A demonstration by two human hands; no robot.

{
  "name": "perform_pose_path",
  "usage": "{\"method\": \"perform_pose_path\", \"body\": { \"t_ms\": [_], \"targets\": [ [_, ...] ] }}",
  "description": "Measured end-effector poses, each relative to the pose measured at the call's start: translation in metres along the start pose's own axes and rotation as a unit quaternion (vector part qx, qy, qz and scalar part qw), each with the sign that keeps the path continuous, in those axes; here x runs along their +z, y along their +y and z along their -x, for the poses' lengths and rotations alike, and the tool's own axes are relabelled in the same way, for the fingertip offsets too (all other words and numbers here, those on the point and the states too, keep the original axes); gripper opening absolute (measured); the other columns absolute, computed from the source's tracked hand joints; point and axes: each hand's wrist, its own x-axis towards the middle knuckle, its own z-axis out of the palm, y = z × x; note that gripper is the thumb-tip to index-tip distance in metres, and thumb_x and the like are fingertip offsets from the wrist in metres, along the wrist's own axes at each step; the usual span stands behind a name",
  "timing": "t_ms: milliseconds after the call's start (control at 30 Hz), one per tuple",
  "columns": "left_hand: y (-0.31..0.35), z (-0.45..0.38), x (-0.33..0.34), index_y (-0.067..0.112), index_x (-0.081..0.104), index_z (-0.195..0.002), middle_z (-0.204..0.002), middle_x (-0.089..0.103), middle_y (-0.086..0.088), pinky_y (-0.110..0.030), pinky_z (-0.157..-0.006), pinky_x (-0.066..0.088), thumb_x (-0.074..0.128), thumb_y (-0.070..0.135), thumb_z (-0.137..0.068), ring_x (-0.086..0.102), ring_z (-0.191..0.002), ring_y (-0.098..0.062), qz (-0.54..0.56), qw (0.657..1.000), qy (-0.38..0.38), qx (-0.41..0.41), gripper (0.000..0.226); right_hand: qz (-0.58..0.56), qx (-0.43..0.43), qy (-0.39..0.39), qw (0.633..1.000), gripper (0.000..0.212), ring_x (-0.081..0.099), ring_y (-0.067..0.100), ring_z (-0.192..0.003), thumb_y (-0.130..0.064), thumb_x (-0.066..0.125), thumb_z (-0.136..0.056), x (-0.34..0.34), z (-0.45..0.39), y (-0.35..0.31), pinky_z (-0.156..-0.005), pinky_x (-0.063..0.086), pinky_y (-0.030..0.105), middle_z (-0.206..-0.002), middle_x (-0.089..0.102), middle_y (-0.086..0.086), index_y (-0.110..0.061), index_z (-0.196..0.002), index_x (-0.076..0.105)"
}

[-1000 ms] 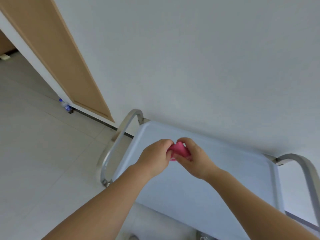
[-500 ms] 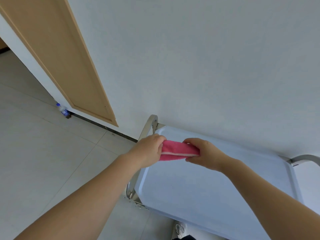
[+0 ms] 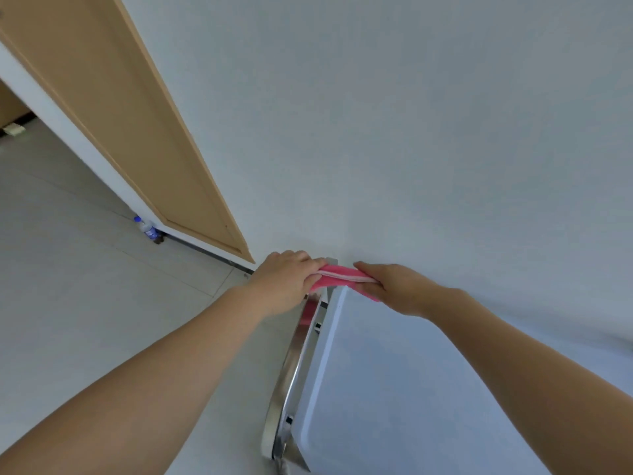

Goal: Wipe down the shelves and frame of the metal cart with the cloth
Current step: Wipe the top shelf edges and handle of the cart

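A pink cloth is stretched between both hands over the far left corner of the metal cart. My left hand grips its left end, right above the cart's curved steel handle bar. My right hand grips the right end over the pale top shelf. The cloth's pink colour is mirrored in the handle bar below it. The cart's lower shelves are hidden under the top one.
A white wall stands directly behind the cart. A wooden door is at the upper left, with a small plastic bottle on the tiled floor at its foot.
The cloth went from bunched between my hands to pulled out long. Both hands moved to the cart's far left corner, and the view swung so the handle bar runs down the middle.
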Motion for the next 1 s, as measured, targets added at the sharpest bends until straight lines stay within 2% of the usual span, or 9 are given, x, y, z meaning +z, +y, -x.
{"method": "perform_pose_path", "body": {
  "t_ms": [167, 300, 400, 500, 567, 667, 767, 900, 1000],
  "targets": [
    [-0.054, -0.058, 0.003, 0.020, 0.035, -0.140, -0.142, 0.043, -0.005, -0.041, -0.108, 0.026, 0.028, 0.029, -0.100, 0.035, -0.130, -0.023, -0.019, 0.998, 0.035, 0.044, 0.042, 0.180, 0.049, 0.100, 0.977, 0.058, 0.043, 0.028, -0.127, -0.050, 0.026, -0.097, -0.013, -0.060, 0.002, -0.101, 0.038, 0.042, -0.146, 0.038, 0.006, -0.018, -0.145, 0.021],
    [-0.076, -0.075, 0.018, 0.017, 0.036, -0.140, -0.150, 0.033, -0.005, -0.038, -0.114, 0.011, 0.026, 0.027, -0.101, 0.024, -0.138, -0.020, 0.017, 0.999, -0.003, 0.049, 0.041, 0.235, 0.090, 0.041, 0.967, 0.050, 0.038, 0.027, -0.130, -0.037, 0.026, -0.100, -0.004, -0.087, 0.008, -0.103, 0.036, 0.042, -0.149, 0.031, 0.007, -0.017, -0.145, 0.020],
    [-0.084, -0.086, 0.027, 0.012, 0.044, -0.134, -0.142, 0.045, -0.006, -0.036, -0.111, 0.018, 0.029, 0.020, -0.101, 0.035, -0.132, -0.021, 0.062, 0.996, 0.014, 0.064, 0.038, 0.240, 0.115, 0.114, 0.957, 0.030, 0.054, 0.025, -0.106, -0.020, 0.038, -0.095, -0.001, -0.105, 0.007, -0.083, 0.042, 0.035, -0.119, 0.053, 0.004, -0.016, -0.125, 0.042],
    [-0.090, -0.101, 0.023, 0.011, 0.048, -0.130, -0.136, 0.051, -0.006, -0.038, -0.105, 0.030, 0.032, 0.018, -0.100, 0.043, -0.126, -0.025, 0.105, 0.992, 0.046, 0.044, 0.035, 0.189, 0.119, 0.166, 0.960, 0.021, 0.057, 0.026, -0.093, -0.023, 0.037, -0.096, -0.005, -0.114, 0.006, -0.072, 0.044, 0.035, -0.105, 0.056, 0.002, -0.016, -0.113, 0.048],
    [-0.091, -0.099, 0.025, 0.014, 0.050, -0.127, -0.131, 0.054, -0.005, -0.040, -0.100, 0.040, 0.034, 0.019, -0.098, 0.048, -0.120, -0.025, 0.112, 0.991, 0.011, 0.067, 0.033, 0.161, 0.097, 0.139, 0.972, 0.023, 0.058, 0.025, -0.093, -0.027, 0.036, -0.098, 0.000, -0.109, 0.006, -0.076, 0.048, 0.038, -0.105, 0.056, 0.001, -0.018, -0.115, 0.049],
    [-0.084, -0.077, 0.042, 0.017, 0.059, -0.114, -0.121, 0.059, 0.000, -0.038, -0.089, 0.048, 0.036, 0.021, -0.092, 0.055, -0.106, -0.020, 0.121, 0.984, -0.089, 0.100, 0.031, 0.149, 0.100, 0.048, 0.982, 0.038, 0.051, 0.029, -0.117, -0.028, 0.036, -0.099, 0.028, -0.093, 0.009, -0.096, 0.044, 0.039, -0.132, 0.050, 0.006, -0.018, -0.136, 0.040],
    [-0.069, -0.075, 0.056, 0.014, 0.058, -0.081, -0.084, 0.061, -0.001, -0.036, -0.071, 0.047, 0.041, 0.026, -0.091, 0.055, -0.080, -0.023, 0.243, 0.967, -0.075, -0.009, 0.024, 0.157, 0.117, -0.040, 0.980, 0.052, 0.037, 0.027, -0.132, -0.040, 0.032, -0.099, 0.056, -0.081, 0.012, -0.107, 0.034, 0.040, -0.149, 0.034, 0.007, -0.022, -0.147, 0.020],
    [-0.042, -0.120, 0.067, 0.006, 0.045, -0.112, -0.096, 0.053, -0.007, -0.032, -0.070, 0.041, 0.039, 0.030, -0.092, 0.052, -0.084, -0.026, 0.239, 0.950, -0.108, -0.171, 0.031, 0.129, 0.137, -0.019, 0.982, 0.056, 0.034, 0.026, -0.135, -0.041, 0.040, -0.096, 0.062, -0.065, 0.014, -0.107, 0.032, 0.038, -0.152, 0.028, 0.005, -0.024, -0.146, 0.021],
    [-0.015, -0.148, 0.074, 0.005, 0.053, -0.105, -0.100, 0.054, -0.010, -0.030, -0.069, 0.039, 0.047, 0.024, -0.089, 0.049, -0.073, -0.024, 0.193, 0.936, -0.234, -0.177, 0.026, 0.126, 0.159, 0.009, 0.979, 0.052, 0.034, 0.023, -0.135, -0.036, 0.043, -0.095, 0.057, -0.046, 0.018, -0.106, 0.031, 0.036, -0.152, 0.029, 0.001, -0.025, -0.144, 0.027]
  ]
}}
